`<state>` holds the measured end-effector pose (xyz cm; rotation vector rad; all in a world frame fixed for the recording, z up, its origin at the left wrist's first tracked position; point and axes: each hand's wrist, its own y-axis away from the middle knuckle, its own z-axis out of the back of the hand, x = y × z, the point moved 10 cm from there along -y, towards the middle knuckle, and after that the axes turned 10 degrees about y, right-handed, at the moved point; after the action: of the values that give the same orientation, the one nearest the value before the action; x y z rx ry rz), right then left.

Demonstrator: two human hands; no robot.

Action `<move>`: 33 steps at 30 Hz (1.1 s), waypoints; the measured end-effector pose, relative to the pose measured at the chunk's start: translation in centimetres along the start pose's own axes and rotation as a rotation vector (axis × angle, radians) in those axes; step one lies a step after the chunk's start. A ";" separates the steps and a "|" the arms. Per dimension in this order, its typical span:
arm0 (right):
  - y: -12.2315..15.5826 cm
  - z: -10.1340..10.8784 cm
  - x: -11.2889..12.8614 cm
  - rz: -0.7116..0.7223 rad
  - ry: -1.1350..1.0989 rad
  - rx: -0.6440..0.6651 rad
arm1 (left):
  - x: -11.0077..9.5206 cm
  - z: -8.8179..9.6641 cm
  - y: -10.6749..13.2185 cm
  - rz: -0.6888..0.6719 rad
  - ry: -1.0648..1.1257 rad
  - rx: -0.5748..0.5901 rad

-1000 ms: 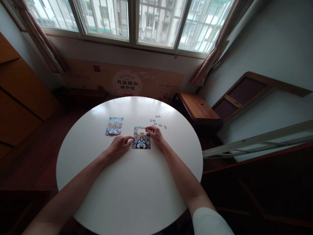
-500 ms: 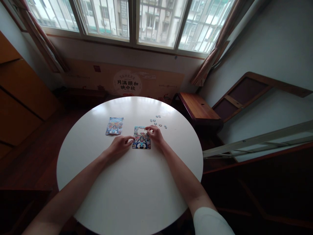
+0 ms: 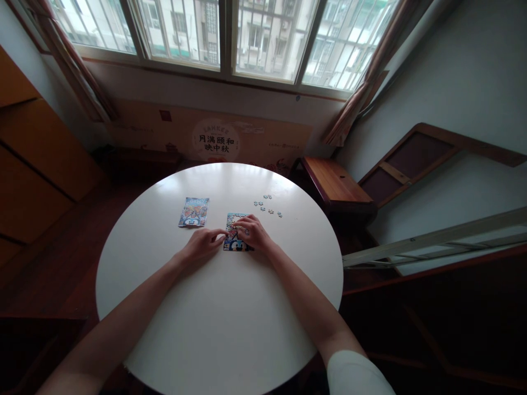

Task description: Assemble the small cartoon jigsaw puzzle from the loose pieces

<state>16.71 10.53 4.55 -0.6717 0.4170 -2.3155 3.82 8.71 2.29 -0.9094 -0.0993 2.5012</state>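
"How far along does it look?"

"Mostly done, I'd judge. The puzzle point(image 3: 235, 244) lies flat on the table point(image 3: 197, 340) (call it the clock's centre, twelve o'clock toward the window point(image 3: 267, 38)), its lower part filled, a pale gap near its top. The loose pieces point(image 3: 262, 209) between one and two look like what's left."

"And the hands?"

"The left hand point(image 3: 202, 243), at nine, has thumb and forefinger narrowed at the puzzle's edge; whether they pinch it, I can't tell. The right hand point(image 3: 254, 233) bends over the puzzle from three, hiding some of it; I can't tell if it holds a piece."

"Room to move?"

"Tabletop runs widest toward six, between the forearms point(image 3: 148, 288); the rim point(image 3: 224, 163) at twelve is nearer. The packet point(image 3: 194, 212) lies apart at ten."
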 end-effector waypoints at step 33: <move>0.2 -0.4 -0.8 -0.052 0.137 -0.001 | -0.1 0.0 0.0 0.017 0.011 0.008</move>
<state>17.16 10.97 3.84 -0.5317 0.4689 -2.4195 3.88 8.63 2.38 -0.9247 -0.0789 2.5098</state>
